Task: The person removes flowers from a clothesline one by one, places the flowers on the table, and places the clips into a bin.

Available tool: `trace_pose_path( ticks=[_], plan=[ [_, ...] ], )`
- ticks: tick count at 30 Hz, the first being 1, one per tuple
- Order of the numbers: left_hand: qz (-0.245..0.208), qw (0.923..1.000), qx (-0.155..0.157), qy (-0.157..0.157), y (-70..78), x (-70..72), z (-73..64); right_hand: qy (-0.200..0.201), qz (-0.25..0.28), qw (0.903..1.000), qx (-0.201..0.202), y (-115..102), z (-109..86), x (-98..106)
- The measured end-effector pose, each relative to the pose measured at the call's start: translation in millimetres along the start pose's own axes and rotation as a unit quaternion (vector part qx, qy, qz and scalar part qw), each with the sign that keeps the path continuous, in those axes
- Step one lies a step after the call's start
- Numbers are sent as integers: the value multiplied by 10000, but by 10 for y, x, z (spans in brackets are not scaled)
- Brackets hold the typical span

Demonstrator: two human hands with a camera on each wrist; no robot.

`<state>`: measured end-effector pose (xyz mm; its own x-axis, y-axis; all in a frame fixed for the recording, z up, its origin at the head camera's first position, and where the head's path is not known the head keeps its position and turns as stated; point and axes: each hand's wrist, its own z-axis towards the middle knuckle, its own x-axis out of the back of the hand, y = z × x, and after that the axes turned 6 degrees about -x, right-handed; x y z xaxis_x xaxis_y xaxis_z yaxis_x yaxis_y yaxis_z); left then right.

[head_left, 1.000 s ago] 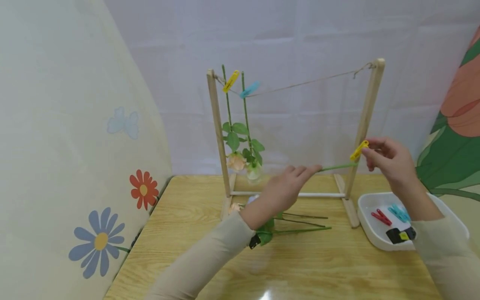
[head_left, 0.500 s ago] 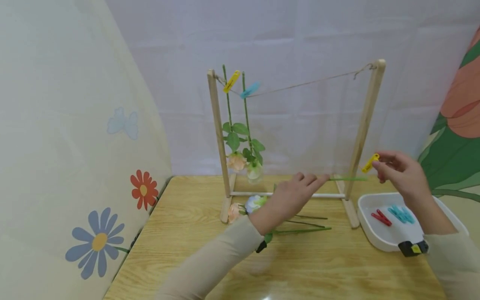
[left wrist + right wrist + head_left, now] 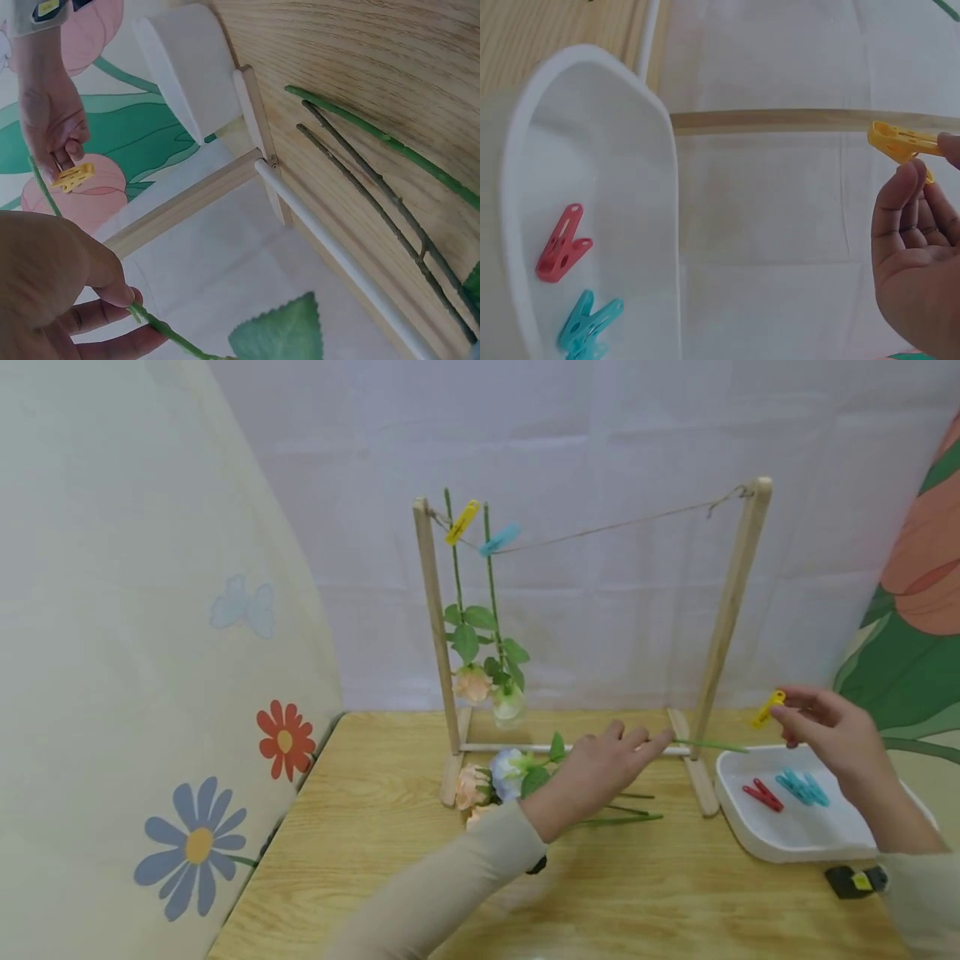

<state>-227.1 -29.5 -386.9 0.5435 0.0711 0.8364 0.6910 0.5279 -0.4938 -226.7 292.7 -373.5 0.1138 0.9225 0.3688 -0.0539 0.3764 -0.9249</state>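
"What's the left hand [image 3: 600, 768] doing?"

"Its thumb and fingers are clamped on a green stem [image 3: 708, 744], held above the table [image 3: 360, 877]. The free end points right, towards the tray [image 3: 750, 842]."

"And the right hand [image 3: 836, 731]?"

"Thumb and fingertips pinch a yellow peg [image 3: 768, 708] by its handles, above the far side of the tray. Peg and stem are apart."

"Anything in the tray?"

"A red peg [image 3: 762, 795] on the left, and blue pegs [image 3: 802, 787] just to its right."

"What about the wooden frame [image 3: 735, 593]?"

"It stands at the far side. Two flowers hang head down near the left end of its string [image 3: 600, 529]: a peach flower [image 3: 472, 683] under another yellow peg, and a pale flower [image 3: 508, 702] beside it under a blue one."

"More flowers?"

"Yes, a peach bloom [image 3: 471, 787] and a bluish bloom [image 3: 510, 772] lie on the table, left of the left hand."
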Motion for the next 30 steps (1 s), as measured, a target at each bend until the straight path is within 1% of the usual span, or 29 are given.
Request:
trace_pose_path(
  ticks=[3, 6, 9, 20, 24, 27, 30],
  plan=[
    [-43, 9997, 30, -251, 31, -5, 31, 167, -323, 9993, -97, 53, -21, 25],
    [-52, 9990, 48, -438, 55, -24, 50, 271, -567, 9978, -197, 106, -38, 48],
    [-51, 9985, 65, -546, 71, -51, 57, 302, -695, 9967, -308, 157, -53, 85],
    [-95, 9969, 76, -784, 111, -140, 53, 488, -1192, 9895, -662, 295, -91, 197],
    [-182, 9952, 104, -953, 137, -192, 54, 545, -1315, 9866, -798, 336, -112, 246],
    [-160, 9944, 123, -1040, 158, -227, 49, 581, -1410, 9848, -832, 368, -123, 277],
    [-76, 9944, 138, -1042, 176, -255, 40, 615, -1552, 9826, -818, 409, -132, 311]
  ],
)
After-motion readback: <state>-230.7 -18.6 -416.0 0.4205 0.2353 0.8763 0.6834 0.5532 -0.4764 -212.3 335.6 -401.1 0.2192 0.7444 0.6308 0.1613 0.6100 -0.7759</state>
